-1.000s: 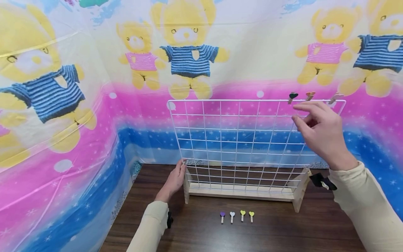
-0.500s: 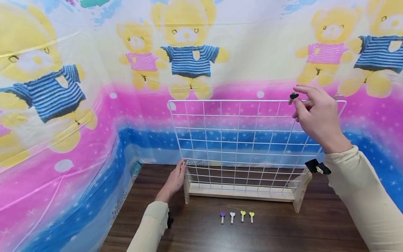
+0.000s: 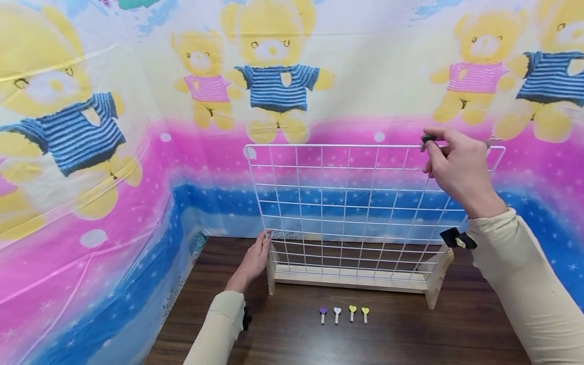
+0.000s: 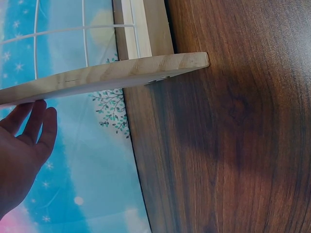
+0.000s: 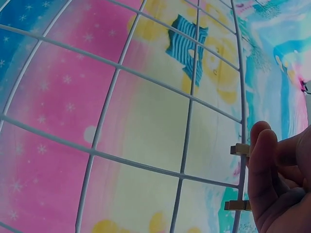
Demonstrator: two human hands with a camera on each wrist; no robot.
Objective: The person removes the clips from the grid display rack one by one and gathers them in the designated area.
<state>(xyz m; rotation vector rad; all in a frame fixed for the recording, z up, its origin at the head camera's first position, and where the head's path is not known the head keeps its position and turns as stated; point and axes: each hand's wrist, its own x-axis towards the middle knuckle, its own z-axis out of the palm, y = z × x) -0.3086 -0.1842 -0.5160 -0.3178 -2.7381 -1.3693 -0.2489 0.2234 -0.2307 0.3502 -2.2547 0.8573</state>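
A white wire grid (image 3: pixel 349 207) stands upright in a pale wooden base (image 3: pixel 351 283) on the table. Fingertips of my left hand (image 3: pixel 251 261) rest against the outer face of the left wooden side panel (image 4: pixel 112 73). At the grid's top wire, toward the right, my right hand (image 3: pixel 463 165) pinches a small clothespin with a dark green heart (image 3: pixel 428 138) between thumb and forefinger. The right wrist view shows that clothespin's wooden end (image 5: pixel 239 149) across the wire, with another clothespin (image 5: pixel 237 205) beside it. A pale clothespin (image 3: pixel 494 141) sits farther right, partly behind the hand.
On the dark wooden table (image 3: pixel 397 334) lie several heart clothespins in a row before the base: a purple one (image 3: pixel 323 315), a white one (image 3: pixel 337 315) and yellow ones (image 3: pixel 353 313). A bear-printed cloth (image 3: pixel 365 76) hangs behind and at the left.
My right hand has risen from below the top wire to the green heart clothespin and now pinches it. The orange clothespin has become hidden behind the hand. My left hand stays put.
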